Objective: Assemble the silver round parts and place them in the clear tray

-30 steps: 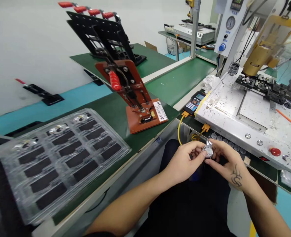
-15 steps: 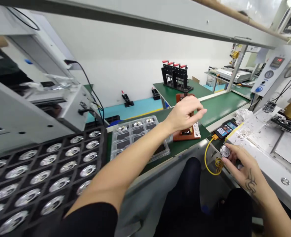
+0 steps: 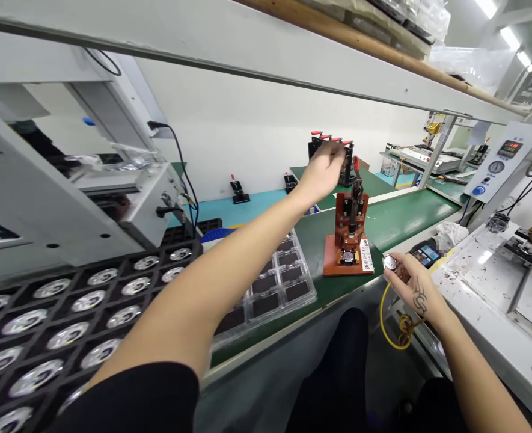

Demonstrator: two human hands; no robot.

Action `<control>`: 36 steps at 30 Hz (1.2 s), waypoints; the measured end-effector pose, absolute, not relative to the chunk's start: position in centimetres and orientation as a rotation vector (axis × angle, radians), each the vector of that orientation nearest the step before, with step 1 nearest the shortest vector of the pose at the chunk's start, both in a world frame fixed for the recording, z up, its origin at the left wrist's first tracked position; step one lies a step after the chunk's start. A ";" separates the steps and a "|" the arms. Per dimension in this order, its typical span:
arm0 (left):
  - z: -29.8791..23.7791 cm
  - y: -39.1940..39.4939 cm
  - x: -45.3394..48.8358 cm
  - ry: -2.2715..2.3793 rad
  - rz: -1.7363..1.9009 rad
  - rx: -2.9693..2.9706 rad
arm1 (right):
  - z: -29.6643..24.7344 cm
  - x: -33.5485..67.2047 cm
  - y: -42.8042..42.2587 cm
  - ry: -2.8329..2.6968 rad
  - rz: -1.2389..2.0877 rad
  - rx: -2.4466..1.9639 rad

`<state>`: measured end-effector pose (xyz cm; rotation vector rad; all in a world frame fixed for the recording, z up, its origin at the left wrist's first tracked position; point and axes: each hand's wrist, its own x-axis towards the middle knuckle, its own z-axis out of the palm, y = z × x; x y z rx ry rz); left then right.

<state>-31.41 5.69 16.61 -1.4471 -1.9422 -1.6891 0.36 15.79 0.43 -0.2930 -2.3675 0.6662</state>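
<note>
Pinching a small round metal part (image 3: 389, 262) between thumb and fingertips, the person's right hand (image 3: 412, 290) holds it just right of the red-brown toggle press jig (image 3: 347, 240) on the green bench (image 3: 313, 237). The left hand (image 3: 323, 171), fingers loosely curled, is up beside the jig's red-tipped lever (image 3: 354, 165), which stands raised; whether it touches the lever cannot be told. The step in hand looks like opening the jig for loading. The next move would call for seating the part squarely in the nest at the jig's base, with the lever held clear. Counted: one part in hand, one jig near, four red handles on the black jigs (image 3: 347, 171) far behind, one clear blister tray (image 3: 313, 294), and one black tray (image 3: 189, 264) at near left holding well over a dozen shiny round parts.
</note>
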 end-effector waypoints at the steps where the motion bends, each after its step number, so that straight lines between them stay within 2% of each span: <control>1: 15.0 4.6 -32.2 -2.153 -1.594 -1.389 | -0.2 0.1 16.1 -2.380 0.681 -0.289; 3: 11.1 2.2 -32.6 -2.526 -1.387 -1.522 | -1.3 -0.5 16.6 -2.395 0.719 -0.282; 6: 5.2 0.2 -30.8 -2.735 -1.213 -1.810 | -2.2 -2.2 17.1 -2.415 0.754 -0.264; 9: 1.2 1.1 -28.2 -2.785 -1.138 -1.946 | -2.6 -4.8 17.4 -2.442 0.765 -0.247; 13: -1.1 3.5 -26.6 -2.741 -1.144 -1.935 | -3.1 -7.1 18.0 -2.469 0.773 -0.259; 20: -1.0 2.4 -27.0 -2.707 -1.173 -1.922 | -5.5 -9.0 19.3 -2.537 0.844 -0.275; 30: 4.0 -8.1 -30.0 -2.689 -1.266 -1.718 | -5.5 -14.8 19.4 -2.709 0.869 -0.016; 36: 4.9 -14.6 -30.2 -2.614 -1.475 -1.578 | -2.9 -12.8 21.1 -2.666 0.872 -0.127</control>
